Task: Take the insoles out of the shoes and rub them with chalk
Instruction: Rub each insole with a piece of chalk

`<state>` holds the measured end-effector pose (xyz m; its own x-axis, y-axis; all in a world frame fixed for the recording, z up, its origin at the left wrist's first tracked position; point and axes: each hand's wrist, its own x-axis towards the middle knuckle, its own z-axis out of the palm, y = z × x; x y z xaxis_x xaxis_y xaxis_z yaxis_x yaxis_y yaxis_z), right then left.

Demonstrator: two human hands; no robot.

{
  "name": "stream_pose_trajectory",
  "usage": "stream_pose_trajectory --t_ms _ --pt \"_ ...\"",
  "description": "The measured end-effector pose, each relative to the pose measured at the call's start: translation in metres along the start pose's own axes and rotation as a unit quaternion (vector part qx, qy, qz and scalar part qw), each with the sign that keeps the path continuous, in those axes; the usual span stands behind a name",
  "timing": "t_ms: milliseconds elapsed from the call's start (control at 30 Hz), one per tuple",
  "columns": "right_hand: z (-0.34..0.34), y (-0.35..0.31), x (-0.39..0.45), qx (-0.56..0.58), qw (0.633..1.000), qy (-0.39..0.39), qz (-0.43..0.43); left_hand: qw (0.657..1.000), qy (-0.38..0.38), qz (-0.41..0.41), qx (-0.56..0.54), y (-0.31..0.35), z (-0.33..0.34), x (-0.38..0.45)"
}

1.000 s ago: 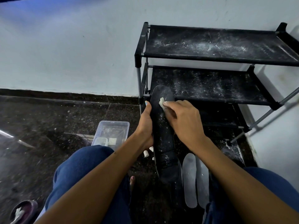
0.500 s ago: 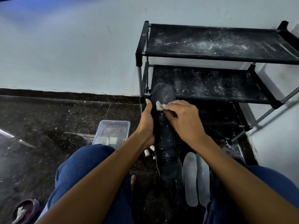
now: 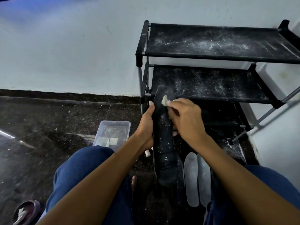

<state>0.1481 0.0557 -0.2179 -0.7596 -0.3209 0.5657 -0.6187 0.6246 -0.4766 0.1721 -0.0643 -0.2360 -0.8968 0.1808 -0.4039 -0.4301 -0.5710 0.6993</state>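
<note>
Black insole (image 3: pixel 164 135) gripped at its 9 o'clock edge by L hand (image 3: pixel 146 122); chalk lump (image 3: pixel 164 100) pinched by R hand (image 3: pixel 186 119), pressed near 12 o'clock tip.

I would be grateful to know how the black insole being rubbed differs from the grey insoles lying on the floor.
The black insole is dark and speckled white; the grey insoles are pale. The black insole is held up, gripped by the left hand while the right hand presses chalk near its far end; the grey insoles lie flat, side by side, untouched. All share the same long, rounded shape.
</note>
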Motion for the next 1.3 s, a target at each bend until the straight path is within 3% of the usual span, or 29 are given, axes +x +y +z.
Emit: stream_pose_trajectory --t_ms 100,200,267,433,600,733,900,1067,1200,1300 --pt "-0.002 0.000 -0.002 0.015 0.999 -0.037 -0.031 1.000 -0.005 -0.004 -0.013 0.002 -0.002 -0.002" --pt "-0.013 0.014 0.006 0.017 0.998 0.053 0.036 0.999 -0.025 -0.036 0.010 0.000 0.000 -0.005" --pt "-0.013 0.013 0.005 0.011 0.996 0.068 0.051 0.998 -0.029 -0.045 0.023 -0.003 0.002 -0.007" --pt "-0.003 0.001 -0.002 0.061 0.998 -0.030 -0.011 0.999 -0.011 -0.026 0.018 -0.002 0.002 -0.007" --pt "-0.008 0.011 0.005 0.045 0.994 0.072 0.066 0.998 -0.020 -0.047 0.038 -0.005 0.003 -0.009" --pt "0.001 -0.003 -0.003 0.075 0.997 -0.027 0.003 1.000 -0.012 -0.021 0.014 -0.002 0.002 -0.007" --pt "-0.006 0.013 0.005 0.025 0.994 0.054 0.091 0.998 -0.018 -0.053 0.023 -0.003 0.004 -0.007" --pt "0.003 -0.007 -0.002 0.014 1.000 -0.022 -0.001 1.000 -0.008 -0.023 -0.002 -0.001 0.001 -0.006" --pt "-0.007 0.009 0.006 -0.016 0.996 0.038 0.077 0.998 -0.019 -0.049 0.021 -0.003 0.002 -0.005" --pt "0.000 -0.005 0.000 -0.060 0.998 -0.018 0.022 1.000 -0.001 -0.022 0.006 -0.004 0.001 -0.002"
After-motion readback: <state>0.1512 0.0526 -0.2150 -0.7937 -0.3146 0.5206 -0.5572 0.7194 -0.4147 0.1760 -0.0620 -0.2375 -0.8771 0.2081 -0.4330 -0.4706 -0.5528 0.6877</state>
